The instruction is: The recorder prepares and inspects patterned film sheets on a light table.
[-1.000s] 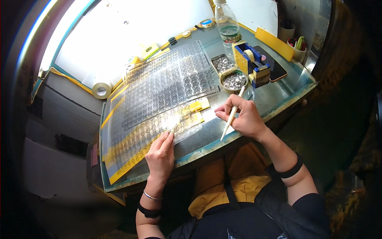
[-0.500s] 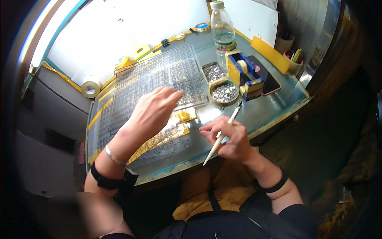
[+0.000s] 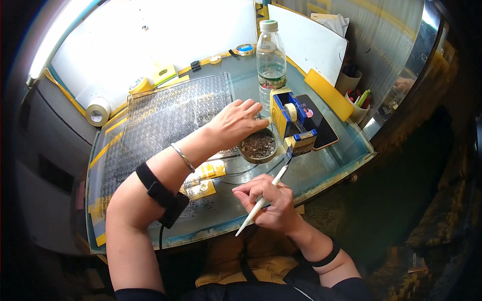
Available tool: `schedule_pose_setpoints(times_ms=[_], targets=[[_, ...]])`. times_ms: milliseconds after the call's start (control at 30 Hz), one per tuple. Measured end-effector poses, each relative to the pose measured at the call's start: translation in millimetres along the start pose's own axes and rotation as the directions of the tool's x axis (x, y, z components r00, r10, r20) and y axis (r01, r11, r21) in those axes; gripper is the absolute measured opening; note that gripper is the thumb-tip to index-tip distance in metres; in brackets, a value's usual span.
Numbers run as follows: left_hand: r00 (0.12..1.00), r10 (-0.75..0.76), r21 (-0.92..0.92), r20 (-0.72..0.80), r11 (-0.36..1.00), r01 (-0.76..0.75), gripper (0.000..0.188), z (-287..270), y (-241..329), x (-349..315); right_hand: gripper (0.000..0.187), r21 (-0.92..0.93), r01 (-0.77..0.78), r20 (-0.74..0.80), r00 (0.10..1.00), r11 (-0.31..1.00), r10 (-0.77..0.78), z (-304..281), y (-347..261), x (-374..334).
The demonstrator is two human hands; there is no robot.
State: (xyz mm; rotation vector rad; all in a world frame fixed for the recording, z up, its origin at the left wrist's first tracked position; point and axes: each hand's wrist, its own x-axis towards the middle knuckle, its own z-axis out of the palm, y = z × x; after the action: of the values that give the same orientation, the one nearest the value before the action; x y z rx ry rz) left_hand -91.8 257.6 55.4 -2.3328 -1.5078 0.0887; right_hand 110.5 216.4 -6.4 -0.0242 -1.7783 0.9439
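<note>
Blue-and-yellow tape dispenser (image 3: 287, 124) stands just beside left hand (image 3: 238, 120); bottle (image 3: 271, 62) behind dispenser.

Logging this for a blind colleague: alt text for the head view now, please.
A person's left hand is by a round dish of small bits; the right hand holds a slim white tool. A patterned sheet and tape dispenser are on the table.
</note>
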Motion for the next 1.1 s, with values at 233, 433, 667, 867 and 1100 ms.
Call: schedule_pose_setpoints(times_ms=[233,433,667,867,1100], targets=[[0.991,0.047,-0.047,0.123,0.998,-0.042,0.036,-26,-17,-23,0.029,-0.001,0.016,-0.019,1.0,1.0,-0.016,0,0,0],[0.98,-0.193,-0.091,0.049,0.976,0.197,0.053,-68,-28,-41,0.029,-0.009,0.01,-0.022,1.0,1.0,-0.01,1,1,0],[0.641,-0.574,-0.293,0.509,0.585,0.756,0.063,-63,-6,-33,0.031,-0.035,0.008,-0.033,0.999,0.999,-0.009,2,1,-1],[0.573,-0.633,-0.209,0.52,0.556,0.804,0.082,-42,17,-6,0.032,-0.058,-0.002,-0.017,1.0,0.998,0.001,2,0,-1],[0.533,-0.704,-0.209,0.47,0.498,0.841,0.081,-22,17,17,0.032,-0.076,-0.002,-0.014,1.0,0.997,0.001,0,3,-2]])
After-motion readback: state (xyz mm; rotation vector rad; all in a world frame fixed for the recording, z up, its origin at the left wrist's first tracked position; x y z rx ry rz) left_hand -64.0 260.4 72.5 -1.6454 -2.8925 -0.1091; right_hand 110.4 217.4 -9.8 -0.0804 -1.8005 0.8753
